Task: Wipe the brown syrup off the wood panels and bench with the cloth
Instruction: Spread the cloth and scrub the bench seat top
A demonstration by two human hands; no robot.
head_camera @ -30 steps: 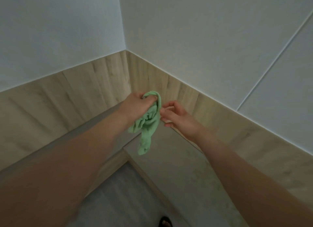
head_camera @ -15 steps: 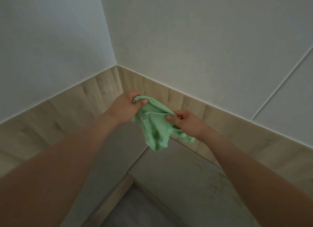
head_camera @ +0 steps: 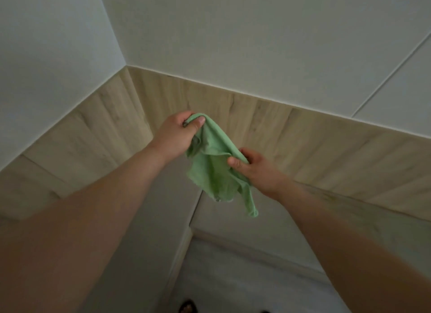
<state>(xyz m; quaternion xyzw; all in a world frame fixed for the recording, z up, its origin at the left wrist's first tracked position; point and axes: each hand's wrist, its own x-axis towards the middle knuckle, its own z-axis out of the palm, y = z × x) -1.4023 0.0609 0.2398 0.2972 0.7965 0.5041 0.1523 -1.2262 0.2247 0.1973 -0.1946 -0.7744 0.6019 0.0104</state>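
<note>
Left hand (head_camera: 177,135): thumb and curled fingers pinch the top corner of the light green soft fabric cloth (head_camera: 214,170). Fingertips are mostly buried in the fold, only the thumbnail is clear.

Right hand (head_camera: 258,170), lower and right of the left one: thumb clamps the cloth's side edge against my fingers. Those sit behind the fabric, partly out of sight.

Cloth hangs in the air between both hands, touching neither bench nor panels. It's limp and crumpled, with a frayed lower edge and one narrow tail dangling under my right wrist. Darker greyish patches near my left palm and at the bottom hem; stain or shadow, can't tell.

Behind both hands: pale wood-grain wall panels (head_camera: 303,135), matte, vertical seams, meeting in a corner up-left of the left hand. Above them is a smooth white wall (head_camera: 233,44), with a thin diagonal joint line far right.

Under the hands: flat grey matte bench (head_camera: 144,219), two sections meeting at a seam beneath the cloth.

Nearer me, lower: dim grey floor (head_camera: 233,277). Dark sandalled foot (head_camera: 187,307), cut off by the bottom edge, blurry. Both forearms cut off at the frame corners.
</note>
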